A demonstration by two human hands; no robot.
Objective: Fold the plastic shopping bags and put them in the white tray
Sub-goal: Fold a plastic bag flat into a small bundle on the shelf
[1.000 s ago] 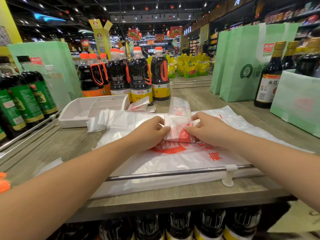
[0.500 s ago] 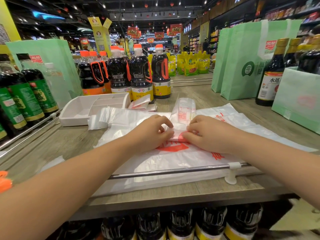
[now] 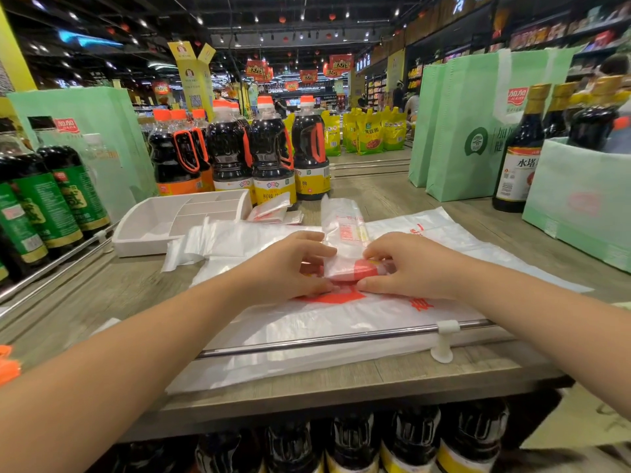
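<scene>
Lifted the folded bag (image 3: 343, 230) tail-up since before; pinching its fold with left hand (image 3: 290, 268) and right hand (image 3: 413, 264), risking spring-back if slackened.

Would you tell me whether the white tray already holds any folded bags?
Empty, as far as shows: the white tray has bare compartments, and a folded bag lies beside it.

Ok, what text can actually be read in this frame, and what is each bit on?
"加加": red logo on the right green tote bag and the left green tote bag.
"水塔": label of the dark bottle on the right.
"零": green roundel on the right green tote bag.
Too blurred to read: hanging red banners, yellow soy bottle labels, red print on the folded plastic bag.
</scene>
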